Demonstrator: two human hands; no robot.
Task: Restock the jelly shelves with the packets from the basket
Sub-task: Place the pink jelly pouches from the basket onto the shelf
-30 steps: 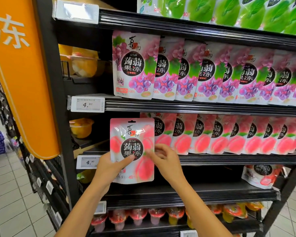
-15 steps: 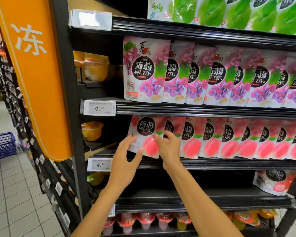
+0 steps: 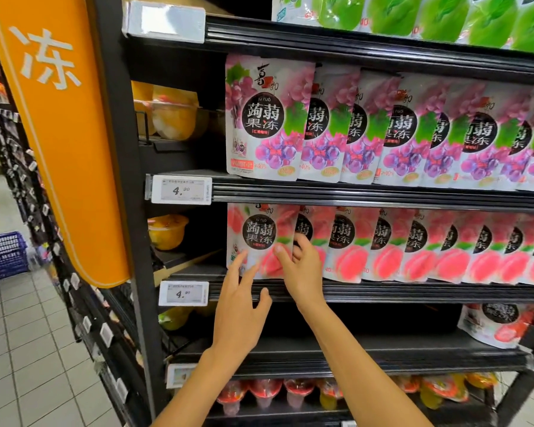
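Note:
A pink peach jelly packet (image 3: 256,232) stands upright at the left end of the peach row (image 3: 413,245), on the middle shelf (image 3: 413,292). My right hand (image 3: 302,269) pinches its right edge, thumb on the front and fingers tucked behind it. My left hand (image 3: 238,309) is below the packet's lower left corner, fingers spread, one fingertip just reaching the packet. The blue basket (image 3: 3,254) sits on the floor far to the left, down the aisle.
Purple grape packets (image 3: 383,127) fill the shelf above and green packets (image 3: 413,16) the top one. A single red packet (image 3: 494,325) lies at the right of the shelf below. Jelly cups (image 3: 265,392) line the bottom shelf. An orange sign (image 3: 59,118) hangs at the left.
The peach packet went from being held in front of the shelf into the left end of the peach row. My left hand has dropped off it and opened.

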